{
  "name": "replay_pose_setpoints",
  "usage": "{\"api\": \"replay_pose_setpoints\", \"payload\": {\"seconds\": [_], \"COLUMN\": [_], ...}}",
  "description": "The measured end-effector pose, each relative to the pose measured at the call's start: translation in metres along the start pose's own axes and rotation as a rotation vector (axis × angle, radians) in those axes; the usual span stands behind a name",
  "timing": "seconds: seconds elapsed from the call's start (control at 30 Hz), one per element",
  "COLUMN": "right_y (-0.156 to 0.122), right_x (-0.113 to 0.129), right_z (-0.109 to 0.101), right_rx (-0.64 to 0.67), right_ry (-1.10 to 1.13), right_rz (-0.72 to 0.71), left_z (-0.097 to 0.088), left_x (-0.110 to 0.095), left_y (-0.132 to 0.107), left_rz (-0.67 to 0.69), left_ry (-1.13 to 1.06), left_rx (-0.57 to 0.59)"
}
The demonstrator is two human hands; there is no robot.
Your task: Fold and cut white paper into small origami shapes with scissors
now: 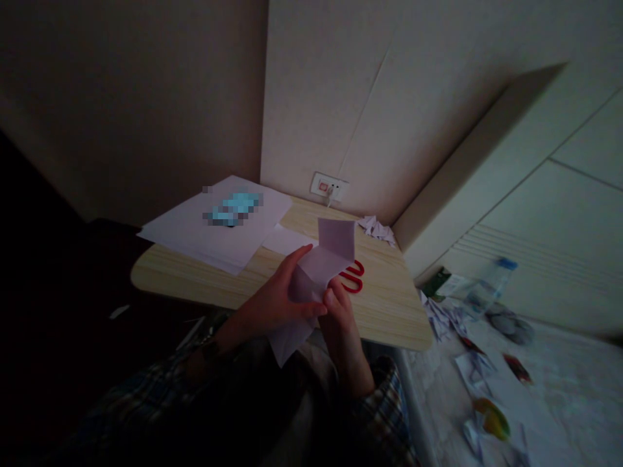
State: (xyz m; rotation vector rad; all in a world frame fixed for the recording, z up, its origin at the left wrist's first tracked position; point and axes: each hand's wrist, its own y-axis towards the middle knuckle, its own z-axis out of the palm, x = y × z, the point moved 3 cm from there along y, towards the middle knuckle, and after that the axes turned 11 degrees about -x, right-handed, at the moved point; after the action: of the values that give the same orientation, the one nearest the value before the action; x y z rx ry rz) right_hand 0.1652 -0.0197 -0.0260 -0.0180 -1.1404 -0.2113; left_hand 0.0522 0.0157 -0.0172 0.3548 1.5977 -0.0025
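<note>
A creased sheet of white paper (327, 261) is held up over the front edge of the small wooden table (384, 311). My left hand (282, 292) grips it from the left, its thumb and fingers spread around the folded part. On the lower right side, my right hand (339, 303) pinches the paper's edge. The upper part of the sheet stands bent upward, while a lower corner hangs below my hands. Just behind the paper lies a pair of scissors (359, 277) with red handles; its blades are hidden.
Large white sheets (195, 230) cover the table's left side, with a blurred-out bright phone-like object (236, 207) on top. Folded paper pieces (377, 230) sit at the back right, near a wall socket (329, 186). The bed (574, 389) holds a plastic bottle (491, 285) and more folded paper.
</note>
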Motion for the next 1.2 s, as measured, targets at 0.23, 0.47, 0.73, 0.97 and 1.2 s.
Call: {"api": "replay_pose_setpoints", "payload": {"seconds": [0.23,0.47,0.73,0.97,1.2], "right_y": [-0.002,0.004,0.000,0.000,-0.004], "right_x": [0.002,-0.001,0.019,0.021,0.020], "right_z": [0.000,-0.007,-0.011,-0.012,-0.008], "right_rx": [-0.053,-0.041,-0.185,-0.207,-0.155], "right_ry": [-0.087,-0.113,-0.288,-0.280,-0.295], "right_rz": [0.033,-0.038,-0.306,-0.336,-0.332], "left_z": [0.000,0.000,-0.006,-0.008,0.001], "left_x": [0.003,-0.003,0.001,0.001,0.006], "left_y": [-0.001,-0.001,0.001,0.002,-0.001], "left_rz": [0.033,0.022,-0.011,-0.009,-0.043], "left_ry": [0.020,0.009,-0.070,-0.075,-0.207], "left_rx": [0.022,0.026,0.047,0.051,0.199]}}
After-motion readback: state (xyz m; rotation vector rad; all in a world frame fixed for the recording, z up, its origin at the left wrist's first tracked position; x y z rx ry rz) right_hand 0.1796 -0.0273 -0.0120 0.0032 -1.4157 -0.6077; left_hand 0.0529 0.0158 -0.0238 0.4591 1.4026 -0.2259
